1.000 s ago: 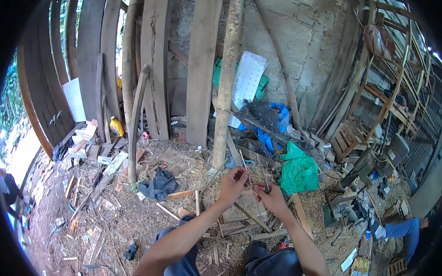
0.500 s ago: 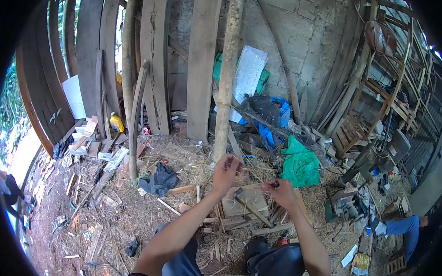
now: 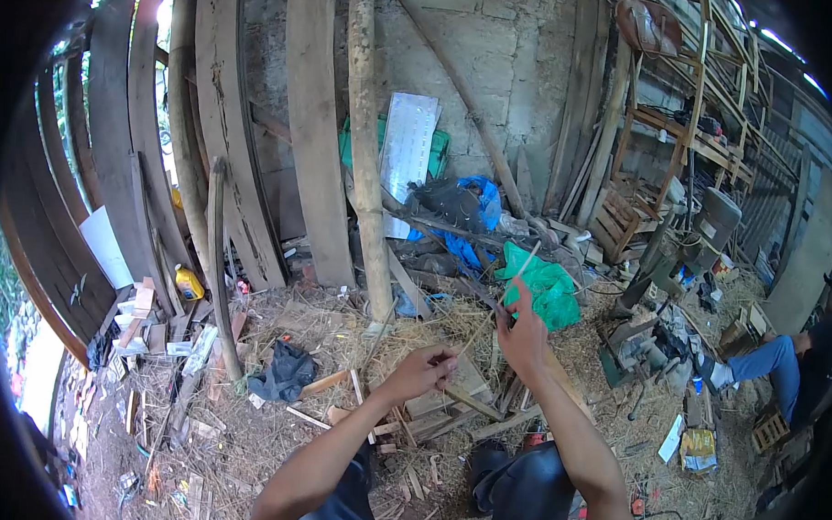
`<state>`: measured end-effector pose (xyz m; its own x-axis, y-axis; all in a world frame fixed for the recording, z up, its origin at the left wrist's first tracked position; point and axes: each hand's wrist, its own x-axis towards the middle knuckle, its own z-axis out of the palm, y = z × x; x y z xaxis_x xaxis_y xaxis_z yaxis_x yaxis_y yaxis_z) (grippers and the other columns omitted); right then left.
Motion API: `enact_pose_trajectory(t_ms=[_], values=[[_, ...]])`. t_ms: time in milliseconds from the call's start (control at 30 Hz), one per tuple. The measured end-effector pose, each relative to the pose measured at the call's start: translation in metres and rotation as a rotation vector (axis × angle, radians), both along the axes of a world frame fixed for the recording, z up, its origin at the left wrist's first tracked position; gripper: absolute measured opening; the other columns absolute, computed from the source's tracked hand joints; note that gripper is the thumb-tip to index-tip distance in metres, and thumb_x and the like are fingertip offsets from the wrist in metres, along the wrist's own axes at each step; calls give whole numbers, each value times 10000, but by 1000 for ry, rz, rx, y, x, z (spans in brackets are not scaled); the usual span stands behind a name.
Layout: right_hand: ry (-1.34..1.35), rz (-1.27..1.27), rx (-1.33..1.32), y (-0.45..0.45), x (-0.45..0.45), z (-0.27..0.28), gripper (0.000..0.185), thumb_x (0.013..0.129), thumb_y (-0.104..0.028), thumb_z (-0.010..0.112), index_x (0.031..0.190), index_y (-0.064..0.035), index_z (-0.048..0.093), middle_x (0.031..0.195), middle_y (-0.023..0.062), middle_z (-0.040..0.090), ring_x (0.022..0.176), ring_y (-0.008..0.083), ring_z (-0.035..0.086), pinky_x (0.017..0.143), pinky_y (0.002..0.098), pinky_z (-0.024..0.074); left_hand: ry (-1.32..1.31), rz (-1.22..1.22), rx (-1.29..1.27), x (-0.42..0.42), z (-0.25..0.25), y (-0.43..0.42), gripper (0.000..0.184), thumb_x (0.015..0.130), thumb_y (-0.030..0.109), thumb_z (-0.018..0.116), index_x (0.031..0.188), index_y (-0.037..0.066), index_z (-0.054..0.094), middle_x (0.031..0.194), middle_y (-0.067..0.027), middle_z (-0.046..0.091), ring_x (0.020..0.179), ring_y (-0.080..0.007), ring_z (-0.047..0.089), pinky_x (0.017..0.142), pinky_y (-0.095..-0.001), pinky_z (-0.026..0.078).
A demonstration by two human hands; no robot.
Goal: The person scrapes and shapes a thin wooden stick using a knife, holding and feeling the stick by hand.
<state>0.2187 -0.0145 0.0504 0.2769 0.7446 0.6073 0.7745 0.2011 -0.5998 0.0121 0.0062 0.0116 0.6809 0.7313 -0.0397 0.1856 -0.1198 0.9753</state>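
My left hand (image 3: 418, 372) is closed, fingertips pinched on a thin pale strip (image 3: 474, 337) that slants up towards my right hand. My right hand (image 3: 523, 335) is raised higher and to the right, fingers closed round a dark, narrow tool (image 3: 484, 296) that looks like a knife. A pale stick end (image 3: 529, 258) shows above the right fingers; whether it belongs to the same strip cannot be told. Below the hands lie a flat board and wood pieces (image 3: 473, 402) on the straw-strewn ground.
A wooden post (image 3: 369, 167) stands ahead, with a green plastic bag (image 3: 552, 297) to its right. A dark cloth (image 3: 284, 373) lies left. At the right are a vice-like metal stand (image 3: 658, 268) and a seated person's leg (image 3: 768, 358). Planks lean on the wall.
The view has swung right. My left hand has moved lower; my right hand has risen, its fingers now pointing up. The hands are further apart in height than before.
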Motion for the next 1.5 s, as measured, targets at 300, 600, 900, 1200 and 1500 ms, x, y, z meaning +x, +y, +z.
enact_pose_trajectory(t_ms=[300, 600, 900, 1200, 1500], values=[[-364, 108, -227, -3, -36, -21, 82, 731, -154, 597, 772, -124, 661, 652, 157, 629, 609, 343, 624, 587, 450, 495, -419, 124, -272, 13, 1, -3, 158, 954, 188, 463, 935, 43, 524, 776, -11, 521, 644, -90, 498, 575, -233, 424], [-354, -40, -243, 11, -25, -21, 98, 740, -158, 584, 749, -148, 681, 649, 152, 634, 605, 321, 635, 553, 425, 497, -493, 112, -367, 16, 11, -10, 163, 961, 238, 446, 929, 81, 477, 779, 6, 462, 634, -99, 483, 600, -225, 407], [-319, -228, -317, 28, 15, -39, 134, 739, -170, 588, 745, -90, 696, 686, 187, 634, 646, 381, 627, 600, 449, 506, -437, 104, -350, 16, 13, -13, 174, 956, 255, 455, 876, 101, 456, 737, 10, 432, 612, -105, 456, 601, -248, 395], [-266, -367, -402, 34, 50, -53, 163, 725, -168, 584, 681, -34, 667, 714, 221, 632, 665, 395, 626, 631, 450, 522, -414, 105, -399, 21, 11, -17, 143, 953, 203, 454, 874, 89, 486, 706, 17, 436, 594, -85, 443, 557, -221, 379], [-290, -516, -599, 32, 91, -76, 202, 763, -156, 543, 776, -3, 674, 818, 240, 650, 790, 369, 654, 719, 441, 530, -340, 84, -431, 21, 12, -28, 164, 940, 207, 461, 842, 76, 479, 667, 29, 402, 562, -78, 413, 536, -220, 352]])
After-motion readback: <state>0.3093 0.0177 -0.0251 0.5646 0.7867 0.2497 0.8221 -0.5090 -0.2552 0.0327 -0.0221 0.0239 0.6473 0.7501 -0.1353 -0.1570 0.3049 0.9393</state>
